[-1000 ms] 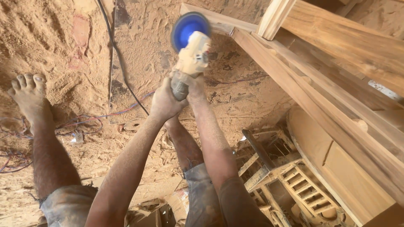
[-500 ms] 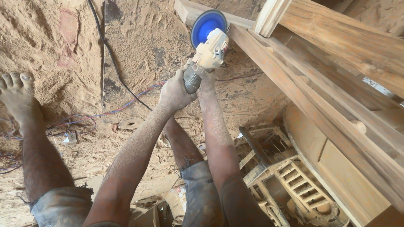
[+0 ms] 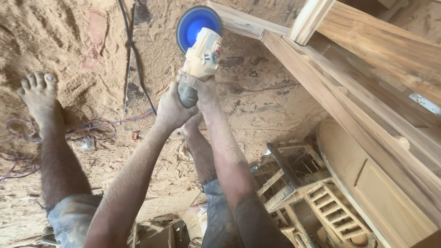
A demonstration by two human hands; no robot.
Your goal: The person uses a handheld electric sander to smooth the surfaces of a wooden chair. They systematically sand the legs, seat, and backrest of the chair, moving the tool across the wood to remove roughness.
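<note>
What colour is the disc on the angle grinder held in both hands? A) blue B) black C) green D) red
A: the round disc at the head of the cream-bodied angle grinder is plainly blue, while the left hand and right hand grip the tool's grey rear handle, above the sawdust-covered floor and beside the wooden frame.

Wooden frame (image 3: 321, 87) right; sawdust floor (image 3: 69, 46) left
</note>
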